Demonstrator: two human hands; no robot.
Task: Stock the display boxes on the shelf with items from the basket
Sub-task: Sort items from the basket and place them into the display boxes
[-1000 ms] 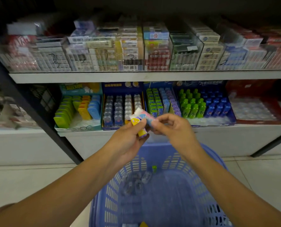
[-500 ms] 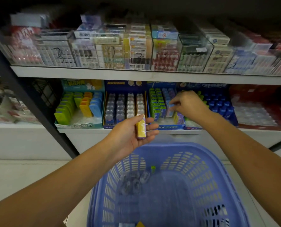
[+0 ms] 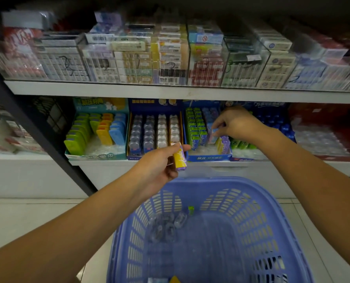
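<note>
My left hand (image 3: 159, 166) grips a small yellow and purple pack (image 3: 180, 158) in front of the lower shelf. My right hand (image 3: 236, 123) reaches into the blue display box (image 3: 209, 158) and pinches a pale blue pack (image 3: 213, 135) among rows of green, blue and purple packs. The blue plastic basket (image 3: 258, 203) sits below my arms; clear blister items (image 3: 167, 226) and a small green pack (image 3: 191, 210) lie inside it.
Left of the blue box stand a box of clear blister items (image 3: 155, 131) and a teal box (image 3: 96, 156) with green, yellow and blue packs. A box of blue bottles (image 3: 276, 121) and a red box (image 3: 329, 139) stand to the right. Stacked cartons fill the upper shelf (image 3: 170, 90).
My right hand took the pale blue pack from my left hand and carried it up into the blue display box. My left hand keeps the yellow pack and has lifted slightly.
</note>
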